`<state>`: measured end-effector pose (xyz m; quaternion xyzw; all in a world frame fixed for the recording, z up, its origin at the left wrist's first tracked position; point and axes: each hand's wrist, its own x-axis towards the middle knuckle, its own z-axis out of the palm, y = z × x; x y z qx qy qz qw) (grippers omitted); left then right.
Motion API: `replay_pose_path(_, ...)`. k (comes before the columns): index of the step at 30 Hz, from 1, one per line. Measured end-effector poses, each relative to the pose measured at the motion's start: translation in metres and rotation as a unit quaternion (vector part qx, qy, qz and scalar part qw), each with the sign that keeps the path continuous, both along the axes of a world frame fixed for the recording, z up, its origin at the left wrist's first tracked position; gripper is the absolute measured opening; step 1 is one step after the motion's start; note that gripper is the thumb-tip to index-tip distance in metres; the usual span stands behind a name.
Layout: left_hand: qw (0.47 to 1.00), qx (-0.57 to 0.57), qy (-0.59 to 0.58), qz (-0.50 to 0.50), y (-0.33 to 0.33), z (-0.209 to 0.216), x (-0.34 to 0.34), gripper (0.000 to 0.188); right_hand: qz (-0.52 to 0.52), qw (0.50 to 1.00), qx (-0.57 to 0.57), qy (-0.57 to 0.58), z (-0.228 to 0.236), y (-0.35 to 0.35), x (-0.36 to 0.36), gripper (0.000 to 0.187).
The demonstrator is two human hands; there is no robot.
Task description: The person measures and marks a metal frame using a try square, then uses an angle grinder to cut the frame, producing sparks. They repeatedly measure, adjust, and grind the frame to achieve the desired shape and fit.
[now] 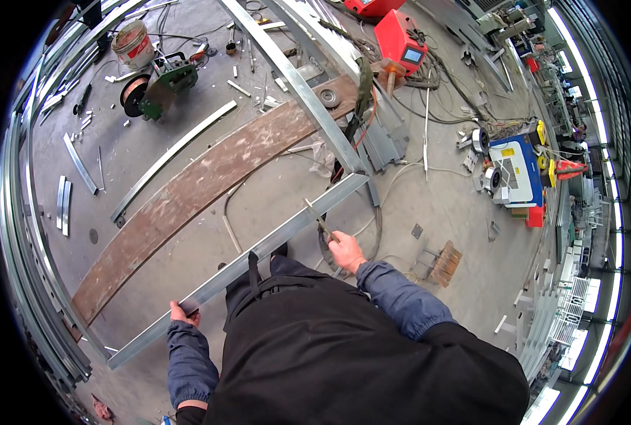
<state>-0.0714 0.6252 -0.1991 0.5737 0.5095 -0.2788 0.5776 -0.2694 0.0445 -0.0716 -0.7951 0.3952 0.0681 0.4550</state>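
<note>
Fist-grip RH w/ torch, fwd

The left hand is reaching low to the near left, its left forearm pointing away from the body, a strip of bare skin showing behind the blue oversleeve. The right hand is extending farther forward, its fingers curling into a grip, while the right forearm is slanting inward toward the far left.
</note>
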Motion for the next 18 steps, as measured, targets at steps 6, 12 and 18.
replay_pose_path(6,1.0,-0.01,0.014,0.003,0.008,-0.011,0.002,0.05,-0.006,0.999,0.037,-0.018,-0.003,-0.004,-0.009,0.043)
replay_pose_path(12,0.998,-0.038,0.01,-0.042,0.034,-0.051,-0.007,0.049,0.089,0.991,-0.085,0.053,0.009,-0.001,-0.08,0.083)
replay_pose_path(18,0.998,-0.015,-0.023,-0.049,0.037,-0.048,-0.008,0.05,0.018,0.997,0.022,0.073,-0.037,-0.005,-0.086,0.063)
